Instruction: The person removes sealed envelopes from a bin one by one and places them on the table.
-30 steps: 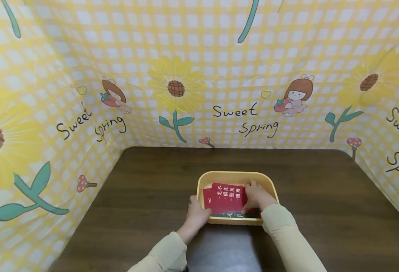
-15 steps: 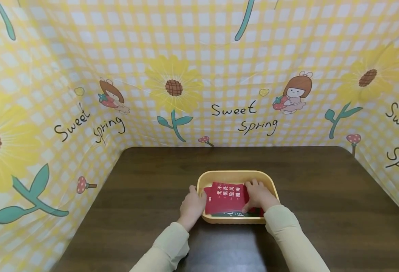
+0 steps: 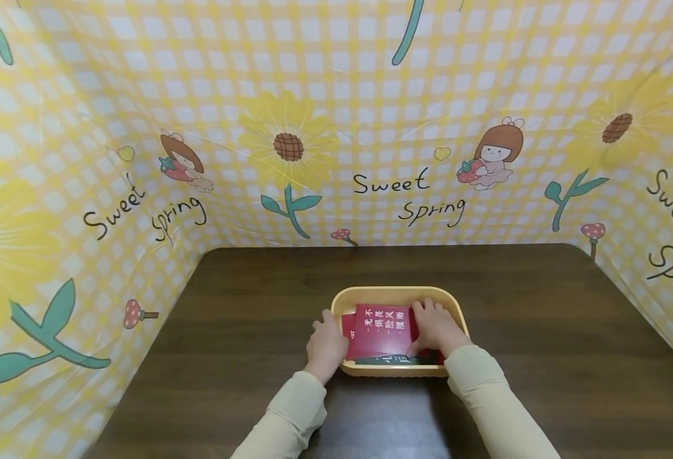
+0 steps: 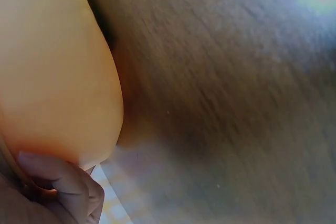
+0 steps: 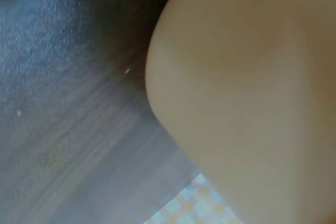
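A yellow plastic basket (image 3: 394, 371) stands on the table with flat red and dark green printed pieces inside. On top lies a red booklet or card (image 3: 379, 331) with white Chinese characters. Under its near edge shows a dark green piece (image 3: 396, 359), and another red piece (image 3: 348, 326) pokes out at its left. My left hand (image 3: 326, 345) grips the basket's left rim; in the left wrist view its fingers (image 4: 68, 182) curl at the rim. My right hand (image 3: 436, 326) reaches inside and holds the red booklet's right end, thumb near, fingers far. The right wrist view shows only the basket's outer wall (image 5: 236, 103).
The dark wooden table (image 3: 245, 319) extends around the basket. A yellow checked cloth (image 3: 336, 127) with flowers and "Sweet Spring" lettering hangs behind the table and along both sides.
My left hand has shifted from the basket's front left corner up along its left rim. The top red booklet has moved slightly up in the view. The right hand stays at its right end.
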### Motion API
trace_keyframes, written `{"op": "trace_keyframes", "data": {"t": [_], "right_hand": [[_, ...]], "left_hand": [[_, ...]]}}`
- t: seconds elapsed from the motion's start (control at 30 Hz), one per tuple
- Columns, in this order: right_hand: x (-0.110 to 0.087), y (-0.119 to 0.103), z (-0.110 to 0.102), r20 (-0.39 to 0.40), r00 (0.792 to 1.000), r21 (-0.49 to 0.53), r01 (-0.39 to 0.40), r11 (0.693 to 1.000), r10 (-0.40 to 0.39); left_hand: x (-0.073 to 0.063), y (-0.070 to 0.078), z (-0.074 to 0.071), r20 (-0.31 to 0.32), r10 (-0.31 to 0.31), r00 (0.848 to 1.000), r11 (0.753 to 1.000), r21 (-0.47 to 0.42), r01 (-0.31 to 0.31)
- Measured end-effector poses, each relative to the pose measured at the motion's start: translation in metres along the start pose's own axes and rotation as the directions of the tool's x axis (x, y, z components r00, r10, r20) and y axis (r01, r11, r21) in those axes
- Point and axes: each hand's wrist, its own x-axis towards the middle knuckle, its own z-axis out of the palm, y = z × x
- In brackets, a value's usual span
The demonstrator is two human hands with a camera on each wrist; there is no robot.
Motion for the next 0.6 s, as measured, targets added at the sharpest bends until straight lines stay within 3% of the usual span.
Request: {"op": "trace_keyframes", "data": {"t": [0.17,0.37,0.6], "right_hand": [[0.0,0.005,-0.004,-0.024,1.0,0.053,-0.01,0.999,0.011],[0.001,0.012,-0.017,-0.111,0.994,0.116,0.012,0.993,0.001],[-0.005,0.014,-0.037,-0.073,0.996,0.278,-0.03,0.96,0.052]], "left_hand": [[0.0,0.001,0.001,0.026,-0.019,0.999,1.0,-0.018,0.019],[0.0,0.002,0.001,0.019,-0.013,1.0,1.0,-0.01,0.014],[0.0,0.002,0.002,0.017,-0.015,1.0,1.0,0.008,0.015]]}}
